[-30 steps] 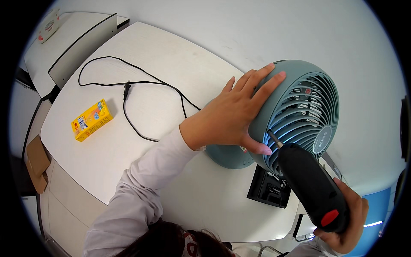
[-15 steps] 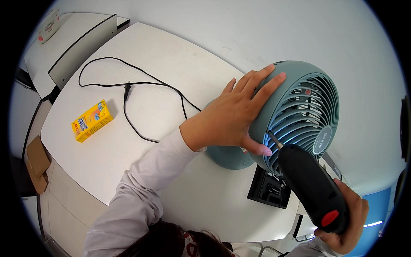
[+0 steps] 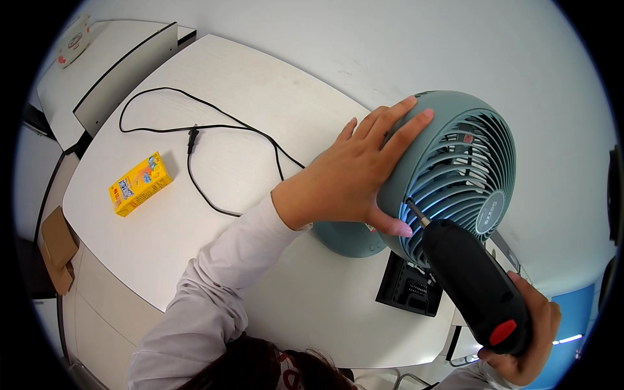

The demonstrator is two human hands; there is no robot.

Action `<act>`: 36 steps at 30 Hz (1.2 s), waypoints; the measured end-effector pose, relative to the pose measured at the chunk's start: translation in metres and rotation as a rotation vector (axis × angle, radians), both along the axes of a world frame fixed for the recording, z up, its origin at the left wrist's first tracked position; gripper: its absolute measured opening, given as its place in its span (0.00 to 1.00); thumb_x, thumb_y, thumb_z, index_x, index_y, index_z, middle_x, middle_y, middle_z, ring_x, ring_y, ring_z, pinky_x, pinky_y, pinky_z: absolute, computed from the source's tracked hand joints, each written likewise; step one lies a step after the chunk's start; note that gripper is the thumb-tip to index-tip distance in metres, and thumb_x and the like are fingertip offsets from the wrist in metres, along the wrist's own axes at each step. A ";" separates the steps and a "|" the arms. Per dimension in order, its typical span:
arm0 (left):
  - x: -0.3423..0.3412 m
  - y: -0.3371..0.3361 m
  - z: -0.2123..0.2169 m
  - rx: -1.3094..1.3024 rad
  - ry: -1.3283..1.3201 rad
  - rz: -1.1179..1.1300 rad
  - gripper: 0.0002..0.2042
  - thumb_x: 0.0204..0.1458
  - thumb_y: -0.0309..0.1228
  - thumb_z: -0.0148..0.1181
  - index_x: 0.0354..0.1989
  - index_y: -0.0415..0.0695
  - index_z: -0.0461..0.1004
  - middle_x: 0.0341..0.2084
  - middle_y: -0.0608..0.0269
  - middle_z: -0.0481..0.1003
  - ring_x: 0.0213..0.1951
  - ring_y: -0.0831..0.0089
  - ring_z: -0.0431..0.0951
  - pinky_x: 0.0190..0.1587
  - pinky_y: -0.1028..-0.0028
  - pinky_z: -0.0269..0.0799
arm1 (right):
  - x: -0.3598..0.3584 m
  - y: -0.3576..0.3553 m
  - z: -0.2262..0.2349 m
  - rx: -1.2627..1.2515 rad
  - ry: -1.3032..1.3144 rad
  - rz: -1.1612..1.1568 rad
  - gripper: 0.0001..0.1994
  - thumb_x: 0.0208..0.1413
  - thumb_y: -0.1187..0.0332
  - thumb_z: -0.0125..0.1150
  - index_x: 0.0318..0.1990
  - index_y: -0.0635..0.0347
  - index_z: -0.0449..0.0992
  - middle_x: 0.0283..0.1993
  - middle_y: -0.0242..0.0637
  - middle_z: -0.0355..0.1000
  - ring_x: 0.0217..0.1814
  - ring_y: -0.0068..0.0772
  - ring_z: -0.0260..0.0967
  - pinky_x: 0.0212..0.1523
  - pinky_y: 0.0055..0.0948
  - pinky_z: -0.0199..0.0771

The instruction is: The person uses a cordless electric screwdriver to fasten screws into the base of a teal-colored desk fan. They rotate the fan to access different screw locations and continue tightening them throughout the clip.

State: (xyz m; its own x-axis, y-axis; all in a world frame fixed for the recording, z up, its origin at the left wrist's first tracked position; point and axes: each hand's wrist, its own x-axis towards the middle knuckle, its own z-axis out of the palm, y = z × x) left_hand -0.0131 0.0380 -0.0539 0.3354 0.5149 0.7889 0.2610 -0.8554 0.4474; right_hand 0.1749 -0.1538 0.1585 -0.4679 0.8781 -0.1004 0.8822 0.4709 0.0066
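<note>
A grey-green desk fan (image 3: 455, 107) stands at the right of the white table, its ribbed front grille (image 3: 474, 175) facing right. My left hand (image 3: 361, 172) lies spread over the fan's housing, fingers on the top rim and thumb by the lower grille edge. My right hand (image 3: 530, 338) is wrapped round a black cordless screwdriver (image 3: 478, 289) with a red button. Its metal bit (image 3: 418, 212) reaches the grille's edge just above my left thumb, where a light shines on the ribs. Whether the bit sits in a screw cannot be made out.
Below the fan lies an open black tool case (image 3: 409, 286) with small bits. The black power cord (image 3: 221, 125) loops across the white table (image 3: 273, 78). A yellow drink carton (image 3: 140, 184) lies at left. A cardboard box (image 3: 58, 247) is on the floor; a wall rises behind.
</note>
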 end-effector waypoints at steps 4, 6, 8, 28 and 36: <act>0.000 0.001 -0.001 0.006 0.001 0.008 0.66 0.23 0.59 0.76 0.73 0.44 0.44 0.69 0.44 0.48 0.66 0.41 0.56 0.67 0.53 0.55 | 0.001 0.001 0.000 -0.006 0.006 0.006 0.39 0.46 0.54 0.74 0.61 0.66 0.65 0.51 0.58 0.75 0.49 0.57 0.78 0.47 0.39 0.77; 0.000 0.001 -0.001 0.010 0.001 0.007 0.66 0.24 0.59 0.76 0.73 0.44 0.44 0.69 0.43 0.48 0.66 0.41 0.56 0.67 0.53 0.55 | 0.002 0.001 0.000 -0.005 0.002 0.015 0.39 0.46 0.54 0.74 0.62 0.66 0.65 0.51 0.58 0.75 0.49 0.57 0.78 0.47 0.40 0.77; 0.000 0.000 -0.001 0.006 0.004 0.007 0.66 0.23 0.59 0.76 0.73 0.44 0.44 0.69 0.43 0.48 0.66 0.41 0.56 0.67 0.53 0.55 | 0.002 0.001 0.000 -0.005 0.000 0.019 0.39 0.46 0.53 0.74 0.62 0.66 0.65 0.51 0.58 0.75 0.49 0.57 0.78 0.46 0.40 0.78; 0.000 0.000 0.000 0.001 0.004 0.003 0.67 0.22 0.57 0.77 0.73 0.44 0.44 0.70 0.45 0.47 0.66 0.42 0.56 0.67 0.54 0.56 | 0.017 -0.030 -0.017 0.255 -0.094 -0.443 0.52 0.36 0.22 0.59 0.56 0.64 0.73 0.44 0.35 0.75 0.39 0.31 0.61 0.44 0.31 0.59; 0.000 0.000 0.000 0.001 0.006 0.007 0.68 0.21 0.55 0.78 0.73 0.44 0.43 0.69 0.44 0.48 0.66 0.42 0.55 0.67 0.53 0.56 | 0.022 -0.031 -0.018 0.267 -0.101 -0.402 0.52 0.36 0.23 0.61 0.56 0.64 0.73 0.45 0.35 0.75 0.39 0.31 0.61 0.44 0.32 0.60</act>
